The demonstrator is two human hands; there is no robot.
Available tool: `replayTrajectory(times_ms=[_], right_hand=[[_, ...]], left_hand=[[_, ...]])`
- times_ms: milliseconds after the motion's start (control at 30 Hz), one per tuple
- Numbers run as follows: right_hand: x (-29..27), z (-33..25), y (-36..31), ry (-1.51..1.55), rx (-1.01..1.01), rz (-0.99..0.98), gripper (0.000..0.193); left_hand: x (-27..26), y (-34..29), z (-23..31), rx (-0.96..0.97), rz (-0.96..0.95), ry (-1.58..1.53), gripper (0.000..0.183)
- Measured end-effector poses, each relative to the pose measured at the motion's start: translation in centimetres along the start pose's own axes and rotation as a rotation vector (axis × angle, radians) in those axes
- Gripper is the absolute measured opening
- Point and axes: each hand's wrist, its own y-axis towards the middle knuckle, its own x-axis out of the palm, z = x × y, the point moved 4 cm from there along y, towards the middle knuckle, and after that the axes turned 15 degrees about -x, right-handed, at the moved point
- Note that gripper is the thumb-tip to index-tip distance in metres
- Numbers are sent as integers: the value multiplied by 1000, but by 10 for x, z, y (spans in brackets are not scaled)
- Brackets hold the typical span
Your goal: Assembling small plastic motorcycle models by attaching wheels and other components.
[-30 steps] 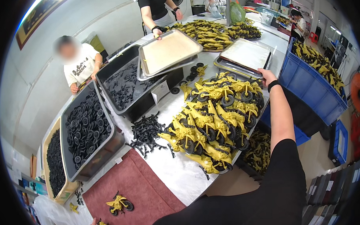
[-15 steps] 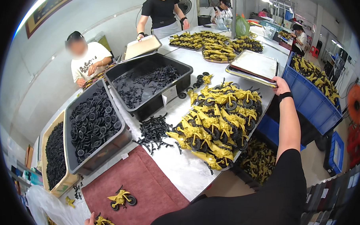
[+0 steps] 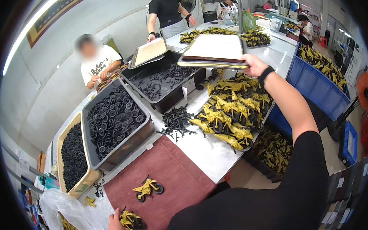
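Note:
My right hand [image 3: 255, 65] grips the edge of a stack of shallow trays [image 3: 216, 47], which is lifted and slightly tilted above the table. At the lower edge, my left hand [image 3: 116, 223] holds a yellow and black toy motorcycle [image 3: 130, 220] over the near part of a dark red cloth [image 3: 161, 172]. Another toy motorcycle [image 3: 147, 189] lies on its side on this cloth. Below my right forearm, a tray heaped with assembled toy motorcycles [image 3: 232, 111] rests on the table.
Tubs of black wheels [image 3: 115, 117] and black small parts [image 3: 162, 83] stand at the left, beside a cream bin [image 3: 74, 159]. Loose black parts [image 3: 177, 121] lie between tub and heap. A blue crate [image 3: 318, 80] stands right. A co-worker [image 3: 166, 14] holds another tray [image 3: 149, 51].
My right hand has raised the tray stack off the table and carried it left, over the heap's far side. The left hand still holds its toy motorcycle. The whole view has shifted.

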Motion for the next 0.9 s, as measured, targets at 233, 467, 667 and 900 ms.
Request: replayTrajectory(times_ms=[233, 467, 667, 900], right_hand=[[94, 50, 1, -147, 123, -260, 9], [98, 43, 7, -467, 370, -326, 10], [112, 82, -14, -575, 566, -329, 11], [106, 74, -4, -771, 525, -402, 11]], left_hand=[[6, -2, -9, 96, 89, -47, 105], [-13, -30, 17, 136, 113, -133, 84], [-8, -21, 8, 147, 120, -120, 82], [-10, -22, 8, 207, 134, -131, 76]])
